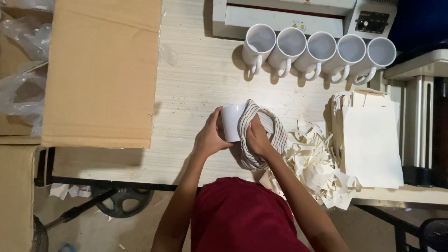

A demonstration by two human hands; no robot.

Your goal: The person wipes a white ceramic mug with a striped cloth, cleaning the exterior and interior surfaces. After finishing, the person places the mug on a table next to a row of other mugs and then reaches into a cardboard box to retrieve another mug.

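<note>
A person's left hand grips a white mug at the bench edge while the right hand presses a striped cloth into it, apparently mid-wipe; five mugs line up beyond both hands. Turning the mug seems next.

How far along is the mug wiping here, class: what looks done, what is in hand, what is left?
Looks done: five white mugs stand in a row at the table's far edge. In hand: the left hand steadies a white mug while the right hand presses a striped cloth against it. What is left cannot be told: no other mugs show.
</note>
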